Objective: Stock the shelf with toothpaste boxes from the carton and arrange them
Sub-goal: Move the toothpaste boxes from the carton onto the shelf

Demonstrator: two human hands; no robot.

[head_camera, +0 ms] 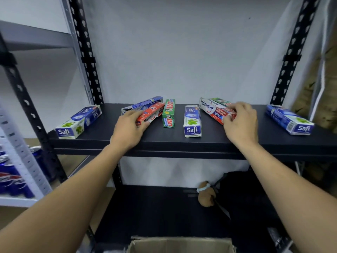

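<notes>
Toothpaste box of white-and-red cardboard (pixel 208 108), marked Pepsodent, is lying flat on the black metal shelf (pixel 164 136), its long axis slanting back-left. The right hand (pixel 240 121) is pinching its near end with curled fingers. The left hand (pixel 127 128) is gripping the near end of a red cardboard box (pixel 153 112) slanting back-right; its label is half covered, possibly starting "Dar". Between them, a green Zact box (pixel 168 114) and a blue-and-white Safi box (pixel 192 123) are pointing straight back.
</notes>
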